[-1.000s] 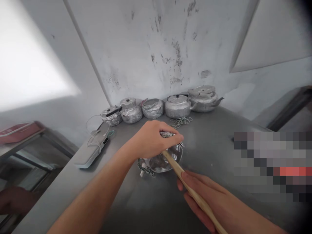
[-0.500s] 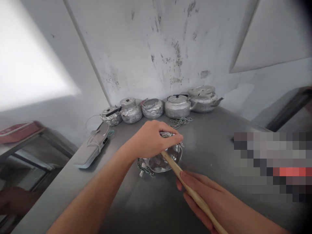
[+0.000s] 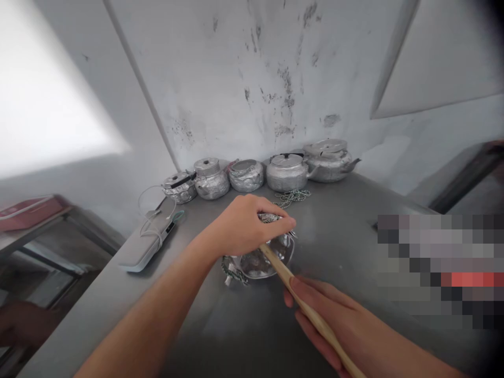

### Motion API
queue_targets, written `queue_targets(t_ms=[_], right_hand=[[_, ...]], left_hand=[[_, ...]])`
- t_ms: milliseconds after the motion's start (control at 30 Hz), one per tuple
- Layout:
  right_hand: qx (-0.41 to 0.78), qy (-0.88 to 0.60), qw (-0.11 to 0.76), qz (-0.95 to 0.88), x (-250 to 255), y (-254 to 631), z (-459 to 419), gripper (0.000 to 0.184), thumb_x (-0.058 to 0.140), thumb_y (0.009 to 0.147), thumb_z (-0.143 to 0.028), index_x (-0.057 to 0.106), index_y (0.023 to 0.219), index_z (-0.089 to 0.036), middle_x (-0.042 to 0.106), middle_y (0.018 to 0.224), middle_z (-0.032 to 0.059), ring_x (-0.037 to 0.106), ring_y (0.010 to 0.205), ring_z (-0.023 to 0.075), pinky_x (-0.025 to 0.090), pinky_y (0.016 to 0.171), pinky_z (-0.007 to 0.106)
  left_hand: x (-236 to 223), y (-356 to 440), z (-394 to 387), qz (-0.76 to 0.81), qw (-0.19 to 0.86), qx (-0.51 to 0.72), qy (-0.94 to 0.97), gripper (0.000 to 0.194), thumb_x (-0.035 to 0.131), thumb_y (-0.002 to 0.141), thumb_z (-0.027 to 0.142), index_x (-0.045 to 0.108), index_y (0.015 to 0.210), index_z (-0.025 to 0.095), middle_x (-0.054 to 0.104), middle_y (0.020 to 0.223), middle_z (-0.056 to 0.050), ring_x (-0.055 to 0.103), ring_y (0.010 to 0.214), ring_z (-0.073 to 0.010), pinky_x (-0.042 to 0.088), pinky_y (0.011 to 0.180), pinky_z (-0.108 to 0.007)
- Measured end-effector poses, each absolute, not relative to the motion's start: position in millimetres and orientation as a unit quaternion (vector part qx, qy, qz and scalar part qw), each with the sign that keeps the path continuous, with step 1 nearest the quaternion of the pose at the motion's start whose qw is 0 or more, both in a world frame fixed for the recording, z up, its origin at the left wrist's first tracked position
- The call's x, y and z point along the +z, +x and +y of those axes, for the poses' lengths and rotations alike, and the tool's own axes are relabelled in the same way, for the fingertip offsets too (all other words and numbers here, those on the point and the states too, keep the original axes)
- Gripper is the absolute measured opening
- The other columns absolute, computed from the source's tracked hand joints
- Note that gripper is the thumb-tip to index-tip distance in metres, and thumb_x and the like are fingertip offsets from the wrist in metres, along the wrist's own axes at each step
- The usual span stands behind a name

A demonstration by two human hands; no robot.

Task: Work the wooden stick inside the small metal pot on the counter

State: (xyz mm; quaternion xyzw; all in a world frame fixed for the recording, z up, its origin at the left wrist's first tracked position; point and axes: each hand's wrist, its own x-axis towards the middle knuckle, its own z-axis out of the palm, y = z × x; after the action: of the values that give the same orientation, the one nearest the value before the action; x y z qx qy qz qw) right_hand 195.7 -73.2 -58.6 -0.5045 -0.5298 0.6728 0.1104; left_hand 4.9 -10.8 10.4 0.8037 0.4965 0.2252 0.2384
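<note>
On the grey table before me lies a shiny, dented metal kettle [image 3: 258,265], partly covered by my left hand. My left hand [image 3: 252,226] is closed on its upper part, thumb and fingers together near the rim. In my right hand [image 3: 321,307] is a pale wooden stick [image 3: 281,268], gripped along its length. Its far end passes beneath my left hand at the kettle; whether the tip sits inside is hidden. Green-and-white cord [image 3: 234,273] is wound at the kettle's left side.
Several metal kettles [image 3: 287,176] stand along the wall at the table's far edge. A loose coil of cord [image 3: 293,197] lies before them. At left is a power bank [image 3: 144,252] with a white cable. A red basket [image 3: 31,212] rests on a side rack.
</note>
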Motion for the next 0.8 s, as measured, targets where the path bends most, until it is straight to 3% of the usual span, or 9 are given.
queue_targets(t_ms=[467,800], right_hand=[[0.685,-0.509,0.147,-0.499,-63.7,196.1,-75.5,0.042,0.036,0.102,-0.057,0.061,0.092,-0.025,0.046,0.054,-0.0044,0.041,0.044,0.012,0.033,0.04,0.021],[0.688,-0.507,0.151,-0.497,-67.6,196.1,-75.6,0.045,0.033,0.102,-0.06,0.061,0.091,-0.027,0.046,0.051,-0.0048,0.04,0.041,0.0123,0.033,0.038,0.021]], left_hand=[[11.5,6.0,-11.9,0.505,0.242,0.222,0.798,0.031,0.061,0.094,0.05,0.081,0.107,0.029,0.075,0.113,-0.001,0.068,0.097,-0.023,0.051,0.083,-0.031],[10.3,5.3,-11.5,0.5,0.242,0.226,0.8,0.032,0.06,0.095,0.05,0.081,0.107,0.028,0.075,0.113,-0.001,0.067,0.098,-0.0237,0.05,0.084,-0.032]])
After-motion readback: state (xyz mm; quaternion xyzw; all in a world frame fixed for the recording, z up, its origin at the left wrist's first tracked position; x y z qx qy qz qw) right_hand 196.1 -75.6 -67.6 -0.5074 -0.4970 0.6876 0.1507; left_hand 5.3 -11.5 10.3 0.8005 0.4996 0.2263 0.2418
